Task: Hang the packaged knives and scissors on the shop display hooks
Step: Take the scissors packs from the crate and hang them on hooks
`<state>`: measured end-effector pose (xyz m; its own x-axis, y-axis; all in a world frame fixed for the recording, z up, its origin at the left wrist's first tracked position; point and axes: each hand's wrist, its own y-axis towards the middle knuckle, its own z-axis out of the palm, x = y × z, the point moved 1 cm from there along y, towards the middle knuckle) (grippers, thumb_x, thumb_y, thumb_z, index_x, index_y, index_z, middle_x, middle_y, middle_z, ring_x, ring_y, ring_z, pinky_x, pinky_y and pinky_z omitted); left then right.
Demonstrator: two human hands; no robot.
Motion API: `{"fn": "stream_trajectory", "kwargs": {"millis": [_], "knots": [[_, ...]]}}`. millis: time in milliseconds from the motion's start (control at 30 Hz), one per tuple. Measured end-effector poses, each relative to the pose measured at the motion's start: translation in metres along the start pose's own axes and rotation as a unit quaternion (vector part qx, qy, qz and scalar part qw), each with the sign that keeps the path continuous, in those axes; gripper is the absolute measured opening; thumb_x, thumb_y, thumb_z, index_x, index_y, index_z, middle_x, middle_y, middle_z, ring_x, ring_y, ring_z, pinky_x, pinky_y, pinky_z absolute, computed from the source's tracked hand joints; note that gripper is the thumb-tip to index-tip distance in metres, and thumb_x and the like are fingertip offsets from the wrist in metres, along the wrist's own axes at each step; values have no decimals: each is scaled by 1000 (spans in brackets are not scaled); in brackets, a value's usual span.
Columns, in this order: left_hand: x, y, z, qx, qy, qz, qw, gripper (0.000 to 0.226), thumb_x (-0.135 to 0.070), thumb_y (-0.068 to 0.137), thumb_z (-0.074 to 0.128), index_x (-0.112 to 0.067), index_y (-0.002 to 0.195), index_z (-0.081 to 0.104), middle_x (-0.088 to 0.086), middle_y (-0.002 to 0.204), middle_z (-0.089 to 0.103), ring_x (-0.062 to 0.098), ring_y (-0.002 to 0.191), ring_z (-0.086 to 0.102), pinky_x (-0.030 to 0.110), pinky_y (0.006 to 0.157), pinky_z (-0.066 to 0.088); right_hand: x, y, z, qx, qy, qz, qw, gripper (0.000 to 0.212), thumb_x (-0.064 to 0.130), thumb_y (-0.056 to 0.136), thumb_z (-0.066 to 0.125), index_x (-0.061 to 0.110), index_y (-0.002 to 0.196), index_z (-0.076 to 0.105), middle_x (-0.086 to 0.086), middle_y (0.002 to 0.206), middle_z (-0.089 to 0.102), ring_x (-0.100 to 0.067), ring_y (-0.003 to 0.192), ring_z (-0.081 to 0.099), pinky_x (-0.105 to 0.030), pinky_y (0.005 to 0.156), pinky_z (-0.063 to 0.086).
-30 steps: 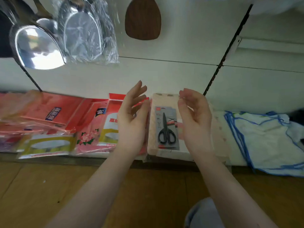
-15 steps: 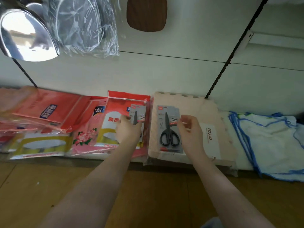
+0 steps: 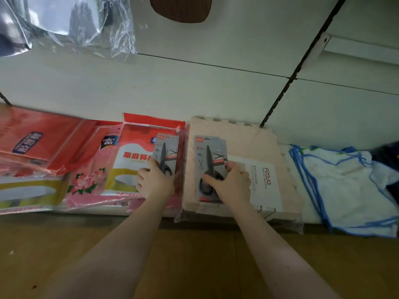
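Both hands on scissor packs
Left hand grasps a scissor pack over red bags; right hand, now lower, grasps the second pack on the foam mat.

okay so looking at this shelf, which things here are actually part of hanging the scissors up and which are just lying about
Part of the job:
- left scissors pack, in the left hand
- right scissors pack, under the right hand

Just lying about:
- red napkin packets
- pink foam mat
- blue-edged white cloths
- plastic-wrapped metalware hanging above
- wooden item hanging above
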<state>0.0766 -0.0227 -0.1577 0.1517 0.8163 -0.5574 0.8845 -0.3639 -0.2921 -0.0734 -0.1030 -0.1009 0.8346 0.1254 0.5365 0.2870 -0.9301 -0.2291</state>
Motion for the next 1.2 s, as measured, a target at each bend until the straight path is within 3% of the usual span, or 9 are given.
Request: {"fn": "stream_trajectory", "kwargs": {"millis": [167,333,533,633,733,867,1033,1100,1200], "knots": [[19,1,8,-4,33,-10,999,59,-33,79,68,-15,124,34,23,129,38,42,125,34,54,104,32,4,7,5,-5,-21,25,999,84,60,58,76,16,122,43,-10,124,50,-30,118,45,-43,96,42],[17,8,5,7,24,-55,998,59,-25,78,72,-8,119,33,27,129,39,43,122,36,54,104,33,7,11,7,1,11,49,999,82,63,45,79,24,111,50,-2,110,59,-26,104,56,-45,87,50],[16,7,6,3,3,-78,997,75,-42,79,66,0,129,31,26,135,35,43,128,32,53,108,26,4,14,0,28,21,32,999,56,53,61,79,22,103,57,1,104,66,-20,94,62,-29,69,47],[18,9,8,-1,15,-81,997,79,-45,78,69,1,129,30,27,134,37,43,127,35,52,108,29,5,15,1,41,23,41,998,52,52,61,79,22,97,55,0,102,66,-20,93,63,-30,72,51],[18,9,8,3,14,-76,997,70,-41,77,71,0,123,36,26,128,42,43,121,42,54,105,36,7,16,-3,63,32,45,996,49,48,64,79,21,92,50,2,98,61,-20,95,60,-29,74,47],[7,6,2,-13,-142,-38,989,44,-13,82,66,-3,115,38,24,124,41,43,106,52,49,87,50,7,17,-9,102,65,53,991,49,42,68,79,24,92,41,3,91,50,-15,85,48,-26,71,39],[-21,3,-15,-64,-341,-2,938,34,-4,78,67,-13,99,40,10,101,54,26,96,58,28,67,47,4,19,0,85,63,81,991,56,52,58,81,22,95,52,-3,107,63,-22,97,58,-30,75,44],[-30,-2,-22,-55,-410,-6,910,35,-6,79,67,-15,99,40,4,98,54,20,93,58,25,65,47,4,18,1,82,71,85,990,62,54,54,82,20,99,55,-4,108,63,-24,100,59,-31,78,47],[-36,-3,-31,5,-492,1,870,37,-6,76,69,-12,102,45,3,97,58,20,93,61,32,75,53,4,17,1,78,74,81,991,71,55,53,82,20,108,54,-5,112,62,-25,104,57,-32,81,46]]}}
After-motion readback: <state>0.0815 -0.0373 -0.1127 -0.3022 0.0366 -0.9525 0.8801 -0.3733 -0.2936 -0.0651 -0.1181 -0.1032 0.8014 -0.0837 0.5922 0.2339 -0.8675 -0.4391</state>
